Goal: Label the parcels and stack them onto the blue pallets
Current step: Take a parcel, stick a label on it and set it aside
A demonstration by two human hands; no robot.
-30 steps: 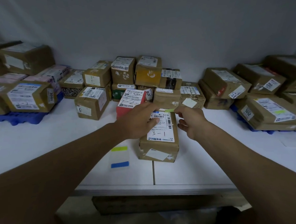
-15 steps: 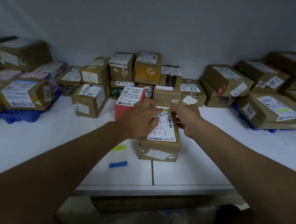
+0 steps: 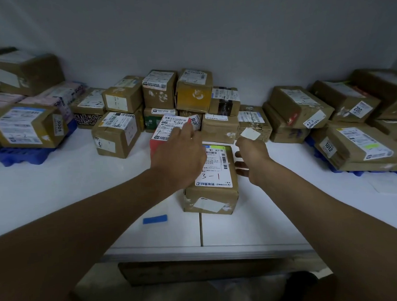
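Parcel (image 3: pixel 212 186) marked "3-1" sits at frame centre on the white table (image 3: pixel 57 187). The left hand (image 3: pixel 180 158) hovers over its left edge, fingers extended; the right hand (image 3: pixel 253 157), fingers curled, pinches a white slip (image 3: pixel 250 133).

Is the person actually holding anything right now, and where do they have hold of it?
The right hand pinches a small white backing slip by its lower edge. The left hand lies open on the brown parcel, gripping nothing.

Parcel sorting room, labelled parcels (image 3: pixel 209 172), blue pallets (image 3: pixel 13 155)
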